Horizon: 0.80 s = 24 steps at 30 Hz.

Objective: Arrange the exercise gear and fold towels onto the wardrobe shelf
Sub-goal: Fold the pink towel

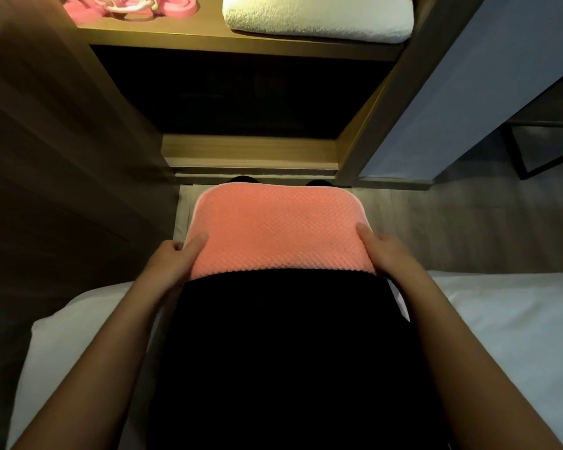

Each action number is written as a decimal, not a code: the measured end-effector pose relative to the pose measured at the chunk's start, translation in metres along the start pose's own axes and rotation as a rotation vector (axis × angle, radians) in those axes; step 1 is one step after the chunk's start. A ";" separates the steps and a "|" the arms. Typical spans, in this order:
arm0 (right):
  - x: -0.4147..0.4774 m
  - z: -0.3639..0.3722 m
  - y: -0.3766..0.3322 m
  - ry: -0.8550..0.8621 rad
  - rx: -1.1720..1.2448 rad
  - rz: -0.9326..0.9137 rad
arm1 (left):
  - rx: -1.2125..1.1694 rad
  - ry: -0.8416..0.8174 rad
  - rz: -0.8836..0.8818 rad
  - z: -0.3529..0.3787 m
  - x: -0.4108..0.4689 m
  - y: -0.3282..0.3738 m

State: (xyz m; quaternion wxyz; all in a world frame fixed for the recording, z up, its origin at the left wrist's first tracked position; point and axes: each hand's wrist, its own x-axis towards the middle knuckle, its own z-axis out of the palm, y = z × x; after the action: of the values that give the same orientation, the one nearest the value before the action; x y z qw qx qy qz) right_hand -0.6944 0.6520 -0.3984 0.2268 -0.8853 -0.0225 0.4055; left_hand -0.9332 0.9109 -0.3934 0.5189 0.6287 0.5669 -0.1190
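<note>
A folded coral-pink waffle towel point(275, 232) is held flat in front of my body, below the wardrobe shelf point(241, 43). My left hand point(173, 258) grips its left edge with the thumb on top. My right hand point(384, 251) grips the right edge the same way. On the lit shelf above lie a folded white towel point(319, 17) at the right and pink exercise bands with a rope point(127, 6) at the left.
A dark lower compartment point(241, 92) opens under the shelf, framed by wooden sides. A grey wardrobe door point(468, 92) stands at the right. A white bed point(501, 336) lies behind me on both sides. Grey floor shows beneath.
</note>
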 end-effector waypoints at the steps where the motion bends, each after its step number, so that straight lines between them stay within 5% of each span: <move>1: 0.002 -0.003 0.005 0.015 0.006 0.014 | -0.085 -0.022 -0.032 -0.003 0.001 -0.004; 7: 0.009 -0.020 -0.001 -0.154 0.319 0.139 | -0.430 -0.262 -0.191 -0.017 0.018 0.014; 14: 0.012 -0.025 -0.018 -0.265 0.554 0.189 | -0.323 -0.141 -0.187 -0.008 0.035 0.040; 19: 0.013 -0.034 -0.026 -0.201 0.801 0.115 | -0.303 -0.006 0.040 -0.014 0.030 0.055; 24: -0.004 -0.048 -0.069 -0.007 0.752 -0.162 | -0.230 0.096 0.310 -0.016 -0.006 0.106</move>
State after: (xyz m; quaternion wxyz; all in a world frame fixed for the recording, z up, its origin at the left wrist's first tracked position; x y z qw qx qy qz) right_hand -0.6519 0.6940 -0.3395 0.5667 -0.7344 0.0573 0.3691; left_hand -0.8534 0.9394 -0.3273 0.5716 0.6501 0.4972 0.0581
